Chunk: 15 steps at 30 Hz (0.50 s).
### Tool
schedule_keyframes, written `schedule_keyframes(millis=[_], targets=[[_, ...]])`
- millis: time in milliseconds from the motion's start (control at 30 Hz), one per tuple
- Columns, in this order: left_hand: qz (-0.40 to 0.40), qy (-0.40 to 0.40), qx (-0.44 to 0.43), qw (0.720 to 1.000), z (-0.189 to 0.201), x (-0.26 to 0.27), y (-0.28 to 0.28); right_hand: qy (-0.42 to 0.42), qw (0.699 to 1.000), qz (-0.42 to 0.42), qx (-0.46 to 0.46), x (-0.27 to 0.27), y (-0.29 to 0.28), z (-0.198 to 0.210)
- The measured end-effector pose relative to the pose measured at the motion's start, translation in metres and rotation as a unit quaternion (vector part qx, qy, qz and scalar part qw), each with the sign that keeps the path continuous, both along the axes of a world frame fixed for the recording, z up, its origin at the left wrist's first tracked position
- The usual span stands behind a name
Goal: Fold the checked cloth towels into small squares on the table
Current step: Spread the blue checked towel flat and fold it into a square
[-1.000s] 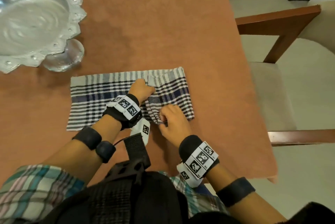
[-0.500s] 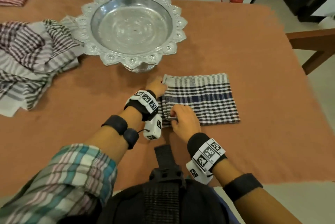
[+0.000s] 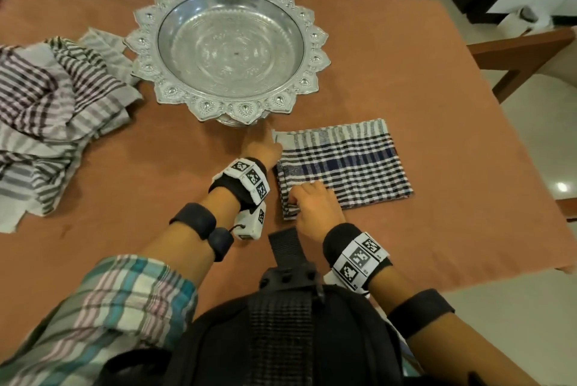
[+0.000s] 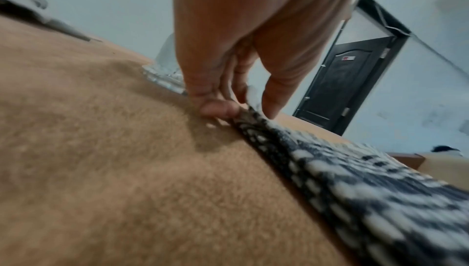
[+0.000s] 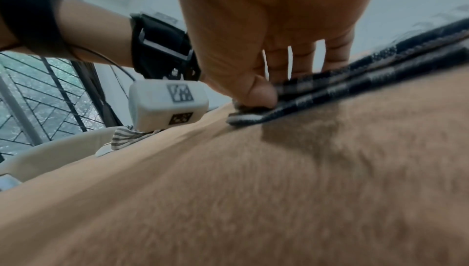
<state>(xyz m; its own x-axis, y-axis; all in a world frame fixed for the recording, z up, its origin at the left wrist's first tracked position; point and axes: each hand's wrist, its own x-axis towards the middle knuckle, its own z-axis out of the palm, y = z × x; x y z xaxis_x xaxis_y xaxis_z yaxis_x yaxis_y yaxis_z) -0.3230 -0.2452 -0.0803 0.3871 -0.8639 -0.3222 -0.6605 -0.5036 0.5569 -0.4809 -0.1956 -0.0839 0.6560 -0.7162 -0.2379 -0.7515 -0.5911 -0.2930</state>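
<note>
A blue-and-white checked towel (image 3: 349,164) lies folded into a rectangle on the orange tablecloth, just in front of the silver bowl. My left hand (image 3: 271,148) pinches its far left corner; in the left wrist view the thumb and fingers of this hand (image 4: 246,107) close on the towel's edge (image 4: 355,180). My right hand (image 3: 295,199) grips the near left corner. In the right wrist view the right hand (image 5: 269,89) has its thumb pressed on the layered towel (image 5: 355,73) and its fingers on top.
A large ornate silver pedestal bowl (image 3: 312,42) stands empty behind the towel. A heap of unfolded striped towels (image 3: 46,104) lies at the left. A wooden chair (image 3: 515,48) stands past the table's right edge. Bare tablecloth (image 3: 452,104) lies to the right of the towel.
One second ago the towel lay as a long strip; it is now folded over into a shorter rectangle. Both hands sit at its left edge, barely moved in the last half second.
</note>
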Motion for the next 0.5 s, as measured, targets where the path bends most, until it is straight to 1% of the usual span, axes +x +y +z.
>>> schedule_keyframes(millis=[33, 67, 100, 133, 167, 200, 233, 300, 400, 433, 500], targets=[[-0.016, -0.063, -0.05, 0.997, 0.0, -0.006, 0.004, 0.02, 1.0, 0.008, 0.022, -0.003, -0.003, 0.004], [-0.031, -0.115, -0.1, 0.988, -0.001, -0.012, 0.008, 0.018, 0.999, 0.003, 0.041, -0.007, -0.007, 0.008], [-0.045, -0.146, -0.134, 0.979, 0.0, -0.018, 0.011, -0.002, 0.999, -0.015, 0.046, -0.012, -0.012, 0.011], [-0.072, -0.149, -0.131, 0.977, 0.002, -0.026, 0.014, -0.027, 0.998, -0.038, 0.034, -0.017, -0.019, 0.011], [-0.112, -0.144, -0.114, 0.976, 0.001, -0.032, 0.016, -0.035, 0.997, -0.062, 0.016, -0.02, -0.028, 0.009], [-0.154, -0.139, -0.094, 0.974, -0.002, -0.04, 0.018, -0.01, 0.997, -0.079, 0.008, -0.024, -0.037, 0.007], [-0.187, -0.139, -0.073, 0.97, -0.006, -0.045, 0.021, 0.036, 0.995, -0.089, 0.014, -0.028, -0.046, 0.003], [-0.224, -0.153, 0.001, 0.962, -0.017, -0.052, 0.028, 0.12, 0.988, -0.085, 0.056, -0.044, -0.066, -0.007], [-0.235, -0.191, 0.09, 0.949, -0.03, -0.054, 0.036, 0.167, 0.98, -0.064, 0.088, -0.086, -0.097, -0.017], [-0.232, -0.203, 0.108, 0.945, -0.029, -0.054, 0.037, 0.171, 0.978, -0.074, 0.087, -0.101, -0.107, -0.018], [-0.224, -0.229, 0.142, 0.937, -0.023, -0.059, 0.033, 0.174, 0.974, -0.125, 0.079, -0.124, -0.123, -0.017]])
